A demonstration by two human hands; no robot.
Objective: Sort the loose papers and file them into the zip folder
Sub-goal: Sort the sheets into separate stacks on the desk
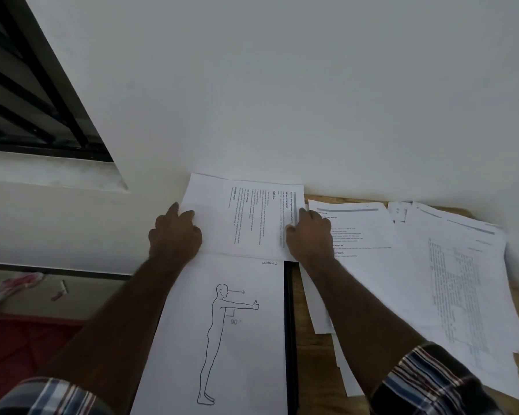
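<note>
Both hands grip one text sheet (246,217) by its short edges, left hand (176,232) and right hand (307,235) pinched on it, likely to carry it flat. It hovers above the figure sheet (222,339), beside loose papers (432,265) on the worktop (315,354); a dark strip (290,324), perhaps the zip folder, shows alongside.

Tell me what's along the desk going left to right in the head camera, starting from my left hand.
left hand → sideways printed sheet held between both hands → right hand → text page lying flat → table-printed sheet atop the loose pile at the far right.
</note>
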